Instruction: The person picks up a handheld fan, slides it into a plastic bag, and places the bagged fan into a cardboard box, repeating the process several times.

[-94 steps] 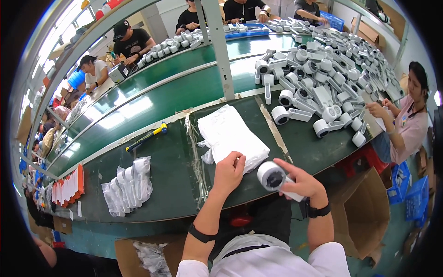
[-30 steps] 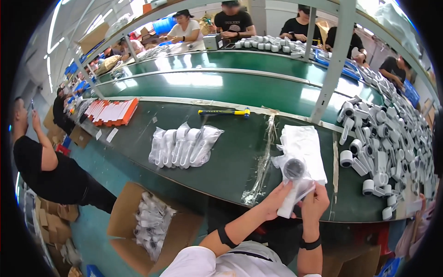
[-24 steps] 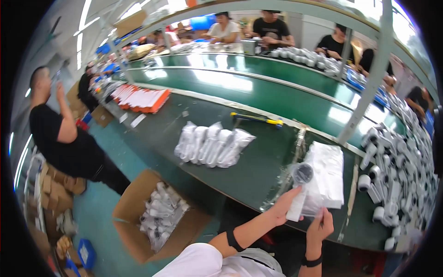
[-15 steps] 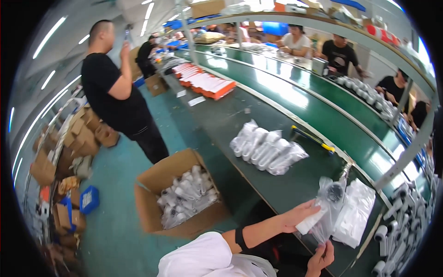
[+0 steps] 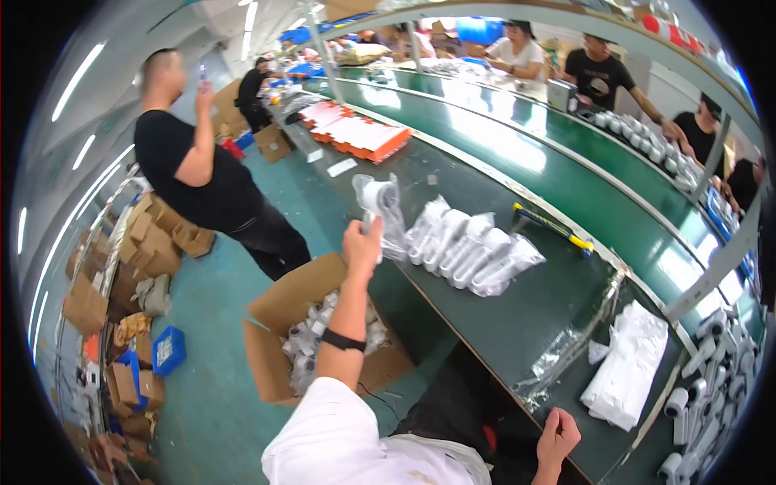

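My left hand (image 5: 363, 244) is closed on a bagged white handheld device (image 5: 378, 202), with a round head and transparent wrapping. It holds the device up at the left end of a row of similar bagged devices (image 5: 473, 249) lying side by side on the dark green table. My right hand (image 5: 558, 436) is curled closed at the table's near edge, with nothing visible in it. Nearest to it lies a stack of white plastic bags (image 5: 626, 368). Below my left forearm an open cardboard box (image 5: 271, 368) holds several more bagged devices.
A yellow-and-black tool (image 5: 554, 229) lies behind the row. Unbagged white devices (image 5: 711, 380) are heaped at the right. Orange-and-white packaging (image 5: 356, 133) sits farther up the table. A person in black (image 5: 198, 174) stands at the left; others work across the green conveyor (image 5: 485, 145).
My left hand has swung left from beside the plastic bags to the row's left end, carrying the bagged device. My right hand has let go of the bag and stayed near the table edge.
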`<state>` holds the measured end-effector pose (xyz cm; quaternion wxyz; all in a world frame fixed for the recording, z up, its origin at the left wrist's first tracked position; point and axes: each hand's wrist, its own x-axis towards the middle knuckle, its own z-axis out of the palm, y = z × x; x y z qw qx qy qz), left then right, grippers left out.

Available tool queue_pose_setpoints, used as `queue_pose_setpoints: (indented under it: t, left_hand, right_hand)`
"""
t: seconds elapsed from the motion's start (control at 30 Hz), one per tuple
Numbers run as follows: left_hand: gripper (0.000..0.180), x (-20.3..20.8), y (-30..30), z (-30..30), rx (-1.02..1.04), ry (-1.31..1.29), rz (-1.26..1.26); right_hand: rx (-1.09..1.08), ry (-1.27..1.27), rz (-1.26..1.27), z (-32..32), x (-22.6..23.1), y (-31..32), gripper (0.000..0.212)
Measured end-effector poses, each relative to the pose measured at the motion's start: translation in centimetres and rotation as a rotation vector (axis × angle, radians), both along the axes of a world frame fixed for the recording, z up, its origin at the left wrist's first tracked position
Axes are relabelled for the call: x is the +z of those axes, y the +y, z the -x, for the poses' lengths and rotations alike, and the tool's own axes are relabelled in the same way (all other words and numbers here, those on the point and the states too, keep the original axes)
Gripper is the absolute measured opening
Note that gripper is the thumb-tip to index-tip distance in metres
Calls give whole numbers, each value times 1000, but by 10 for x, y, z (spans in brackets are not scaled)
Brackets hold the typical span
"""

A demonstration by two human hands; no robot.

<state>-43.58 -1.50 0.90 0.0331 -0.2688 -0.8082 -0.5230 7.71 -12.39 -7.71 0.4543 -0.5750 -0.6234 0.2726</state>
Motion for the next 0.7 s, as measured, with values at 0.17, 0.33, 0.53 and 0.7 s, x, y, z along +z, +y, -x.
queue_pose_setpoints:
  t: [0.17, 0.33, 0.53, 0.7]
  left_hand:
    - [48, -28, 30, 29, 39, 0, 212]
    - [54, -54, 79, 11, -83, 10, 401]
    - [49, -52, 84, 22, -237, 30, 454]
    - [46, -61, 77, 27, -364, 78, 489]
  right_hand:
    - [7, -52, -157, 9, 1, 3, 8]
    - [-64, -62, -146, 6, -8, 0, 9]
    - [-32, -49, -189, 13, 0, 2, 11]
    - [-32, -43, -205, 13, -4, 2, 10]
